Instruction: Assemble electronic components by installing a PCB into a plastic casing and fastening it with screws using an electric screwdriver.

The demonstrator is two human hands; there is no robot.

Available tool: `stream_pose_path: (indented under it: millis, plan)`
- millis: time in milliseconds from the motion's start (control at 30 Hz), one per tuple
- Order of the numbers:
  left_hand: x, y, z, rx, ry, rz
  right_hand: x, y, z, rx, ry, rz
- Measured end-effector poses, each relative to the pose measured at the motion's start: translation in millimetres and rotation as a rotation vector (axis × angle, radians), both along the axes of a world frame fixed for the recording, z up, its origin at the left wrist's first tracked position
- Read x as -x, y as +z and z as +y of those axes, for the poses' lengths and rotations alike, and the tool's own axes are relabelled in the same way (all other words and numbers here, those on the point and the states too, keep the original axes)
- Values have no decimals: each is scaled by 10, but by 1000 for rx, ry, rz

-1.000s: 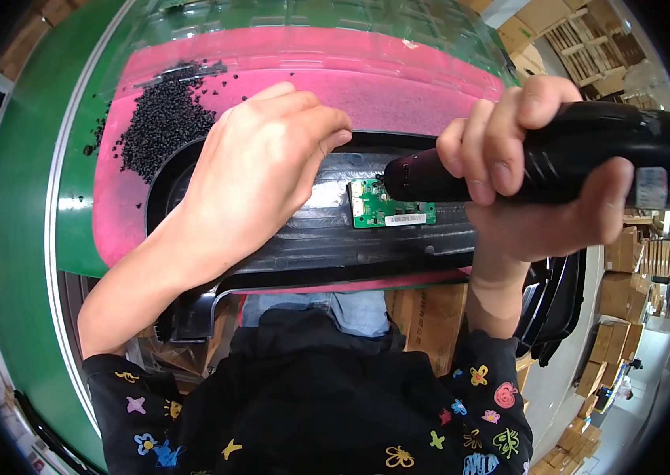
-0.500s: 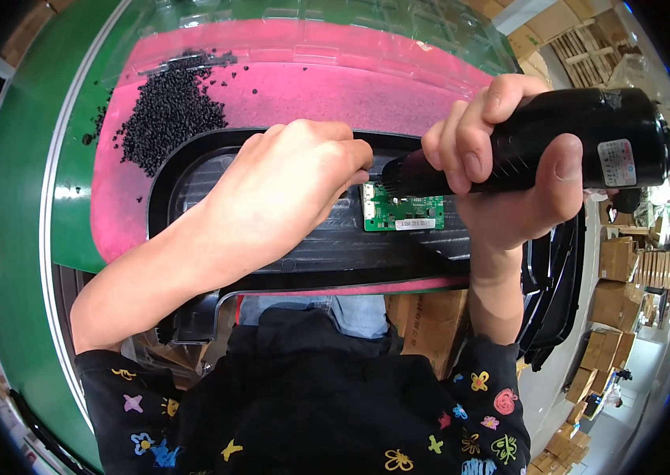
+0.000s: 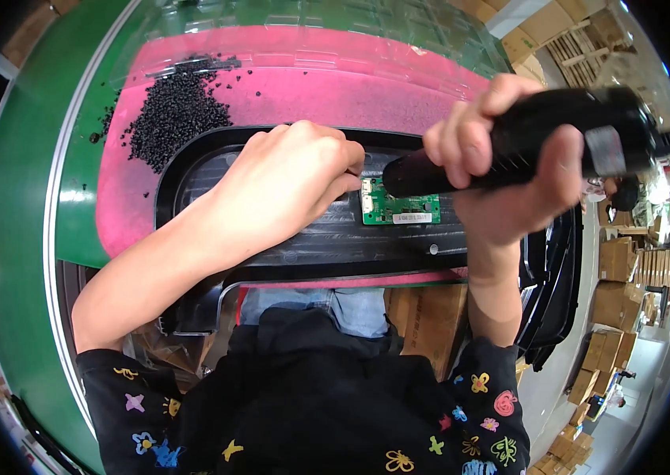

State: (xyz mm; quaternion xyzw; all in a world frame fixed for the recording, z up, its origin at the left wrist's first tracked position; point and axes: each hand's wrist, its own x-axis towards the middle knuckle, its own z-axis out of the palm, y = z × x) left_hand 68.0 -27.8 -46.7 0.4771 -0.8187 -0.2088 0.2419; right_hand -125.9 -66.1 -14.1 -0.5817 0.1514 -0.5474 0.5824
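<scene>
A green circuit board [image 3: 401, 207] with white connectors and a white label lies inside a black plastic housing [image 3: 295, 252]. My right hand [image 3: 501, 158] is wrapped round a black corded electric screwdriver [image 3: 549, 131]. Its tapered nose points left and down over the board's upper edge; the tip itself is hidden. Beside the board's upper left corner is my left hand [image 3: 295, 170], its fingers bent and pinched together near the screwdriver's nose. Whatever those fingers hold, if anything, does not show.
Beyond the housing, a heap of small black screws or pellets [image 3: 177, 111] lies on a pink mat [image 3: 351, 91] over a green table [image 3: 74, 214]. A clear plastic tray [image 3: 319, 43] stands behind. More black housings [image 3: 553, 293] are stacked at right, near cardboard boxes [image 3: 616, 305].
The housing and board have shifted slightly. My right hand has tilted the screwdriver a little, its rear end blurred by motion. My left hand stays beside the board, moved slightly left.
</scene>
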Motion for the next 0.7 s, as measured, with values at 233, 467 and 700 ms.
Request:
stream_pose_path:
  millis: [233, 467, 700]
  plan:
    - [32, -36, -66, 101, -154, 220, 228, 241, 83, 148, 185, -178]
    - [32, -24, -69, 59, -236, 350, 267, 329, 168, 172, 232, -143]
    - [11, -64, -70, -69, -171, 105, 86, 114, 282, -64, 31, -30]
